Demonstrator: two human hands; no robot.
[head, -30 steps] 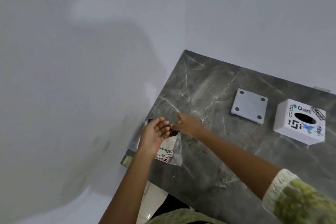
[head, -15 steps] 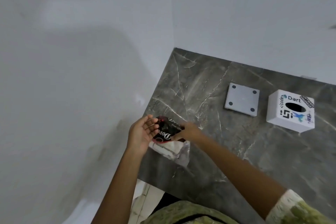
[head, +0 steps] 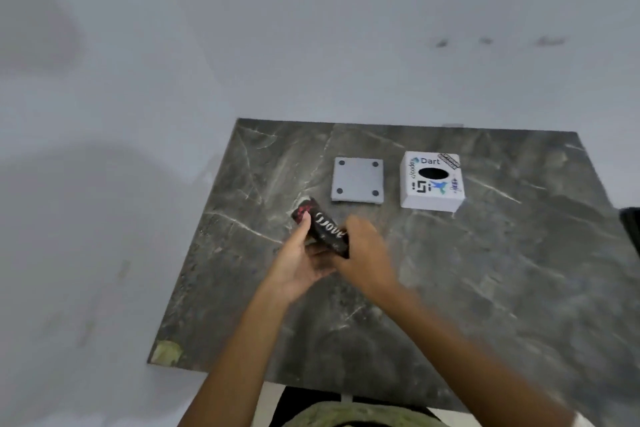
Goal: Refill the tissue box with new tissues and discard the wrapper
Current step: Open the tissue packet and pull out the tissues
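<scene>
Both hands meet over the near-left part of the dark marbled bench (head: pixel 485 288), holding a dark tissue pack (head: pixel 320 227) between them. The pack is black with red markings at its far end and white lettering along its side; it lies slanted, far end pointing up and to the left, and appears held just above the bench surface, though contact with the bench cannot be confirmed.

The left hand (head: pixel 298 263) is palm-up under the pack, thumb pressed against its left side near the red markings: grasping the pack. The right hand (head: pixel 363 253) is curled over the pack's near-right end, knuckles uppermost, fingers hidden beneath: clenched on the same pack. The image is motion-blurred here, so finer finger placement cannot be told.

Farther back on the bench, well apart from the hands, sits the white tissue box (head: pixel 431 182), upright, with a dark oval opening on top and stickers around it, one reading "Dart". Just beside it to the left lies a grey square plate (head: pixel 357 180) with a dark round foot at each corner, flat on the bench and not touching the box.

The bench stands against a pale wall (head: pixel 311 45). Its near-left corner (head: pixel 166 352) shows a chipped, yellowish patch.
</scene>
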